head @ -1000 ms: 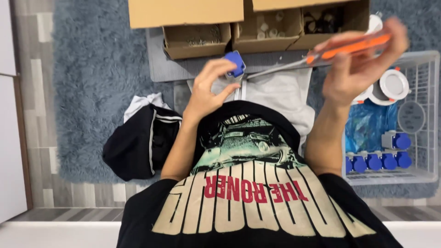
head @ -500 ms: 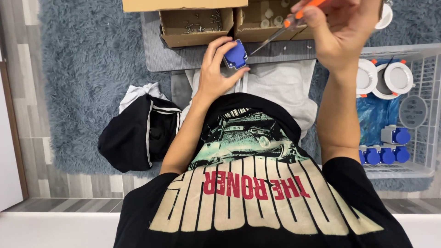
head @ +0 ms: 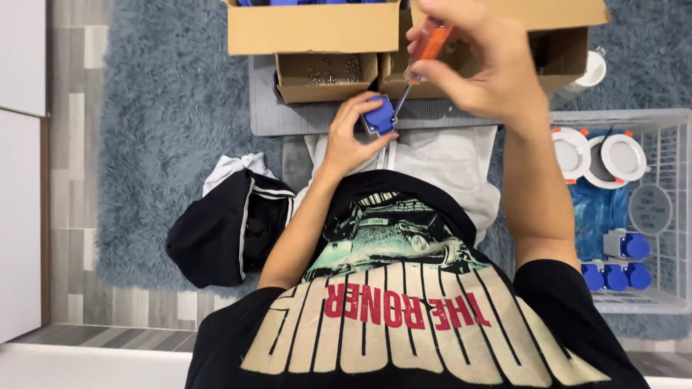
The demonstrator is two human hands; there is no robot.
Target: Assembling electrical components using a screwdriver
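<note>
On a shaggy blue rug [head: 166,108], the left hand [head: 349,140] pinches a small blue socket [head: 380,115]; the right hand [head: 479,65] grips an orange screwdriver [head: 427,47], tip just beside those fingertips. A screw looks mid-turn; steady alignment matters now.

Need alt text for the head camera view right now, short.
Seen from above, the left hand holds a small blue socket part while the right hand sets an orange-handled screwdriver against it. Open cardboard boxes sit ahead; a white wire basket stands at right.
</note>
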